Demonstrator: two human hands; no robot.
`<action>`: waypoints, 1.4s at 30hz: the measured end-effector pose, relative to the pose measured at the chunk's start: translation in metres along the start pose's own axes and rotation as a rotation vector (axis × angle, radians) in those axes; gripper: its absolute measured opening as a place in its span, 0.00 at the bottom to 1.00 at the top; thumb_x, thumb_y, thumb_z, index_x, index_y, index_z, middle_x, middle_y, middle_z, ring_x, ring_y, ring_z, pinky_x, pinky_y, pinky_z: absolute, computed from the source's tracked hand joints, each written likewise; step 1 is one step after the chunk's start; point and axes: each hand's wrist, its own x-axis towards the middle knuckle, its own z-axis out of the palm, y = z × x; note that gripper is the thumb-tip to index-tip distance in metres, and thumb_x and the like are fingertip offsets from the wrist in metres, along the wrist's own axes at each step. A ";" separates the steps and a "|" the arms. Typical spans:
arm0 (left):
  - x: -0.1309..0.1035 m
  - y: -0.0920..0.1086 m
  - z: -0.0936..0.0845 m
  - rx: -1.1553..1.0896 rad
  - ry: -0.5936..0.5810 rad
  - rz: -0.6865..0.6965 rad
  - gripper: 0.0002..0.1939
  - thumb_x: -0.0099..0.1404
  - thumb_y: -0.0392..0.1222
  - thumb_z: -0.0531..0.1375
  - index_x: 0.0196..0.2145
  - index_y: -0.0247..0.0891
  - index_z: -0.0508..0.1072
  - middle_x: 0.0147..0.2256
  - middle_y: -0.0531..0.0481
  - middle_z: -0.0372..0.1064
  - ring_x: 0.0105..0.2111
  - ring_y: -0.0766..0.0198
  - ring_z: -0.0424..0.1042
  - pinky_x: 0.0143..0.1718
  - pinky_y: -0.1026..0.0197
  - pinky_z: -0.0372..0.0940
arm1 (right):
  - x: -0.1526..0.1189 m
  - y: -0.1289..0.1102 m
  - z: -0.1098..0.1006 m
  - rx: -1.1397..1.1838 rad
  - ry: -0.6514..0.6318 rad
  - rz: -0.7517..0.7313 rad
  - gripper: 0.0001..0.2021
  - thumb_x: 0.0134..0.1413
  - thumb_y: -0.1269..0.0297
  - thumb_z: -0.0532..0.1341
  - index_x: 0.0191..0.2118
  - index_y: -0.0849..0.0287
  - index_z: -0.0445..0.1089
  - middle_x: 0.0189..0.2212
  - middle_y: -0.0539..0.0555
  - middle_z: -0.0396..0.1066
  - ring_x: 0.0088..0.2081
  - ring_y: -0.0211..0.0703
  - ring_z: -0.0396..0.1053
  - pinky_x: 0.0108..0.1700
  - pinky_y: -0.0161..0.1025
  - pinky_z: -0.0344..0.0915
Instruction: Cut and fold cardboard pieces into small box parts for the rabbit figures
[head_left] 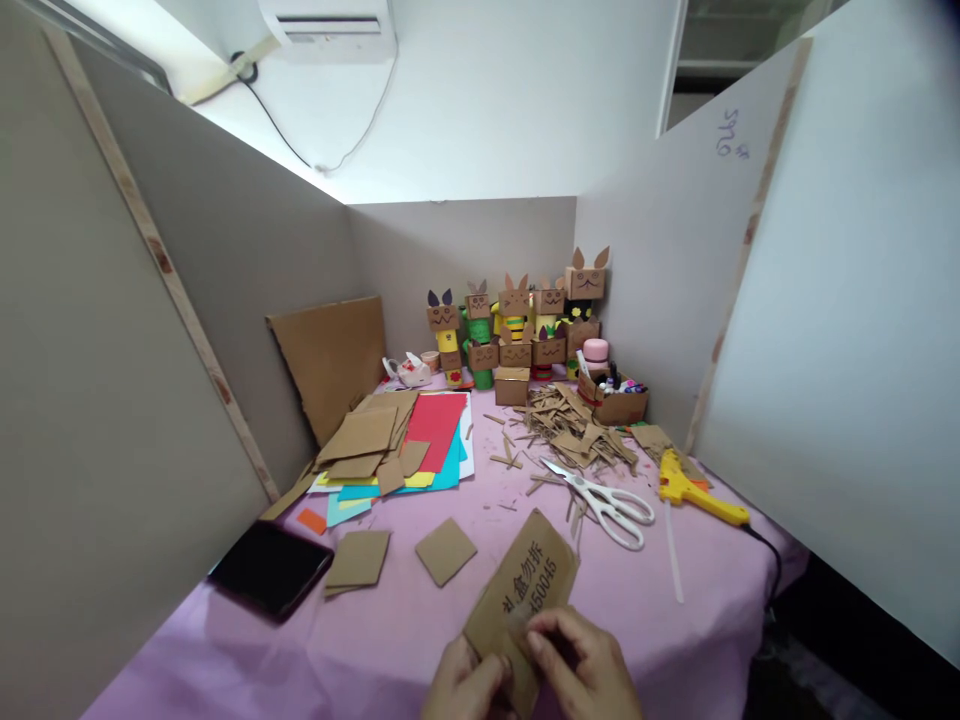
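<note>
At the front edge of the table, my left hand grips the lower end of a brown cardboard piece printed with black characters and numbers. My right hand is closed in a pinch over the same piece, at a strip of clear tape that looks partly lifted from its face. Left of the held piece lie a single cardboard square and a small stack of cardboard squares. White-handled scissors rest with their blades apart beyond my right hand.
A yellow glue gun with a cord lies right, near a glue stick. Cardboard scraps are heaped behind the scissors. Cardboard sheets and coloured paper are at left, above a black tablet. Cardboard animal figures stand behind.
</note>
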 end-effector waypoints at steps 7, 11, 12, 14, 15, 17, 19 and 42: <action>0.004 -0.005 0.001 -0.012 -0.050 0.079 0.13 0.51 0.37 0.59 0.36 0.32 0.72 0.23 0.51 0.72 0.21 0.65 0.68 0.20 0.66 0.58 | -0.001 0.000 0.003 0.029 0.005 -0.090 0.10 0.56 0.62 0.54 0.34 0.56 0.73 0.30 0.55 0.76 0.33 0.44 0.74 0.34 0.33 0.67; 0.005 -0.008 -0.001 0.003 -0.121 0.114 0.16 0.51 0.40 0.60 0.38 0.32 0.73 0.26 0.47 0.75 0.25 0.60 0.71 0.24 0.63 0.62 | -0.005 0.010 0.008 -0.113 0.178 -0.193 0.10 0.57 0.64 0.54 0.35 0.55 0.73 0.28 0.56 0.76 0.31 0.45 0.74 0.34 0.34 0.69; 0.005 -0.009 -0.002 0.017 -0.112 0.104 0.18 0.50 0.43 0.61 0.39 0.33 0.73 0.27 0.47 0.75 0.25 0.59 0.71 0.24 0.63 0.62 | -0.006 0.013 0.009 -0.167 0.190 -0.229 0.12 0.58 0.63 0.53 0.35 0.55 0.74 0.28 0.56 0.76 0.29 0.45 0.74 0.33 0.35 0.69; 0.005 -0.011 -0.002 0.042 -0.078 0.074 0.20 0.50 0.48 0.62 0.40 0.34 0.73 0.28 0.47 0.75 0.27 0.58 0.72 0.25 0.62 0.63 | -0.009 0.019 0.010 -0.288 0.192 -0.315 0.15 0.60 0.62 0.50 0.35 0.54 0.75 0.26 0.57 0.75 0.27 0.46 0.74 0.30 0.36 0.70; 0.004 -0.011 -0.002 0.043 -0.065 0.065 0.22 0.51 0.51 0.62 0.40 0.35 0.74 0.28 0.47 0.75 0.28 0.57 0.72 0.26 0.61 0.64 | -0.010 0.021 0.011 -0.348 0.189 -0.359 0.17 0.61 0.61 0.49 0.36 0.55 0.75 0.26 0.58 0.75 0.27 0.46 0.74 0.29 0.36 0.70; 0.003 -0.009 0.001 0.020 -0.066 0.096 0.23 0.51 0.55 0.62 0.39 0.35 0.74 0.28 0.46 0.75 0.30 0.56 0.72 0.30 0.60 0.66 | -0.011 0.023 0.012 -0.445 0.180 -0.428 0.20 0.62 0.59 0.46 0.39 0.56 0.76 0.26 0.60 0.75 0.27 0.48 0.75 0.28 0.38 0.70; 0.002 -0.008 0.003 -0.003 -0.082 0.157 0.24 0.50 0.55 0.63 0.39 0.34 0.74 0.28 0.46 0.75 0.31 0.56 0.72 0.33 0.60 0.66 | -0.011 0.024 0.013 -0.488 0.178 -0.445 0.21 0.63 0.59 0.46 0.39 0.57 0.76 0.26 0.61 0.75 0.26 0.50 0.75 0.27 0.39 0.70; -0.007 0.009 0.004 0.164 -0.127 0.240 0.23 0.55 0.55 0.60 0.37 0.30 0.76 0.26 0.46 0.74 0.28 0.58 0.70 0.30 0.62 0.64 | -0.002 -0.001 0.006 -0.233 -0.023 -0.199 0.14 0.61 0.60 0.48 0.27 0.55 0.64 0.23 0.51 0.70 0.26 0.42 0.69 0.28 0.33 0.61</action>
